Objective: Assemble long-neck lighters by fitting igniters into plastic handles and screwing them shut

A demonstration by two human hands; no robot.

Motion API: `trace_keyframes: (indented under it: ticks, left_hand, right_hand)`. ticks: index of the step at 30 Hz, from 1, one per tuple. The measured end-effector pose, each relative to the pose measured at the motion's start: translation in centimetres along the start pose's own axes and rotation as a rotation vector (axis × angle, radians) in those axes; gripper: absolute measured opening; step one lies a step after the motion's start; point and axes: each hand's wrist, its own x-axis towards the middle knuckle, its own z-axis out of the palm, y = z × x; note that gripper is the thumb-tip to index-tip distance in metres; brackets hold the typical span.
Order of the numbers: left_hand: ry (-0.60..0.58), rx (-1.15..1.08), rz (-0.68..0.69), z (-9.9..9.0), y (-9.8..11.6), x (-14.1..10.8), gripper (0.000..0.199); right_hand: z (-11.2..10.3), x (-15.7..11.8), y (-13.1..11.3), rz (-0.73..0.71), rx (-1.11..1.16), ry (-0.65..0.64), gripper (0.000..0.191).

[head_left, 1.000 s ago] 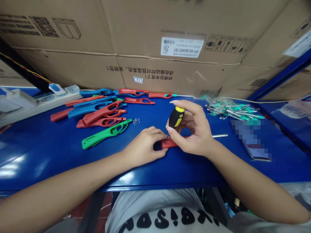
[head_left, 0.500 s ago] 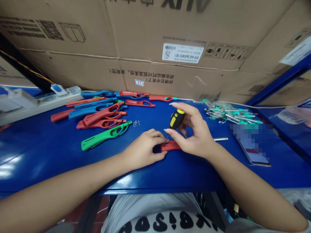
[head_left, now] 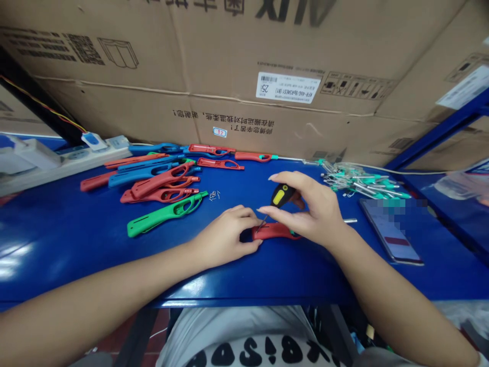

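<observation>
A red lighter body [head_left: 273, 230] lies on the blue table, its left end pinched between the thumb and fingers of my left hand [head_left: 229, 233]. My right hand [head_left: 311, 209] grips a black and yellow screwdriver [head_left: 282, 195], which leans to the right. Its thin tip meets the left end of the red body, close to my left fingertips. From under my right hand a metal tube [head_left: 350, 220] sticks out. Left of my hands lies a green lighter shell [head_left: 166, 214], with small screws [head_left: 214, 195] just beyond its tip.
Red and blue shells [head_left: 145, 173] are piled at the back left beside a white power strip [head_left: 69, 163]. Teal-ended metal tubes [head_left: 362, 179] form a heap at the back right, with a phone [head_left: 391, 232] nearer me. A large cardboard box [head_left: 229, 61] stands behind.
The screwdriver handle has tilted lower and to the right, and my right hand has moved slightly right and down. More of the red body shows. My left hand stays in place.
</observation>
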Motion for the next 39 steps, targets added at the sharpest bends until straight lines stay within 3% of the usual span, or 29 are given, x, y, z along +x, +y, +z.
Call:
trace_keyframes:
  ticks: [4,6,10,14,19,23,28,32,34,37,39]
  left_hand:
    - [-0.010,-0.009,-0.006,-0.02,0.06,0.06,0.024]
    - [-0.004,-0.009,0.000,0.02,0.02,0.06,0.025]
    - [0.013,-0.001,0.021,0.12,-0.11,0.04,0.026]
    - [-0.003,-0.005,0.004,0.09,0.02,0.04,0.026]
    - [0.003,-0.013,-0.001,-0.04,0.25,0.06,0.026]
    - [0.008,-0.010,0.001,0.02,0.21,0.10,0.024]
    - [0.011,-0.021,0.010,0.20,0.07,0.13,0.028]
    - [-0.007,-0.015,-0.003,0.12,0.10,0.07,0.025]
    - [-0.009,-0.015,-0.002,0.08,0.12,0.05,0.024]
    - [0.001,-0.020,0.003,0.09,0.12,0.05,0.026]
    - [-0.004,-0.017,0.003,0.10,0.11,0.04,0.025]
  right_hand:
    - [-0.17,0.19,-0.37,0.115,0.196,-0.111,0.046]
    - [-0.17,0.16,-0.28,0.099,0.184,-0.057,0.044]
    - [-0.17,0.07,-0.06,-0.072,-0.015,0.089,0.047]
    - [-0.31,0.28,-0.39,0.097,0.169,-0.026,0.044]
    - [-0.51,0.59,-0.49,-0.087,-0.035,0.167,0.034]
    - [-0.61,0.82,-0.78,0.041,0.130,0.015,0.036]
    - [-0.64,0.70,-0.83,-0.082,-0.047,0.130,0.022]
    - [-0.28,0.52,-0.81,0.093,0.148,-0.047,0.040]
    - [-0.10,0.46,-0.74,0.099,0.139,-0.010,0.037]
    - [-0.04,0.39,-0.66,-0.016,-0.035,0.116,0.032]
    - [-0.08,0.40,-0.73,0.011,0.030,0.059,0.036]
